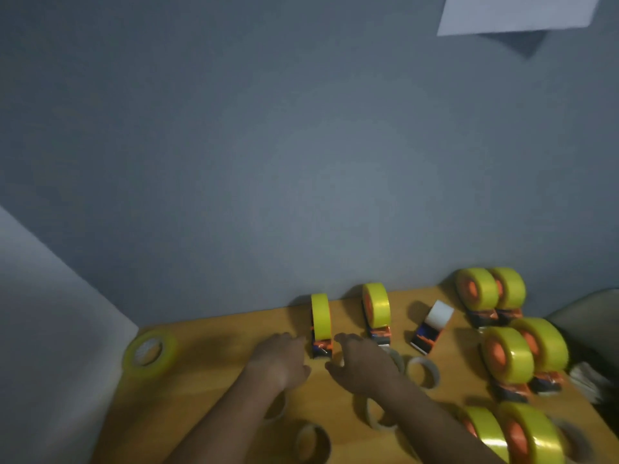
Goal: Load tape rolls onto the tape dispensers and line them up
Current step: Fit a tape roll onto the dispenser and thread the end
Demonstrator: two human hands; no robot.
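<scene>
Both hands flank 1 loaded dispenser [321, 326] near the desk's [217, 370] far edge: the left hand [279, 358] and right hand [360, 363] lie spread, gripping nothing that I can see. A 2nd loaded dispenser [376, 311] stands just beside it. 6 loaded ones crowd the right edge. Still unloaded: 1 dispenser [430, 326] without a yellow roll, 1 loose tape roll [150, 353] at the far left corner.
</scene>
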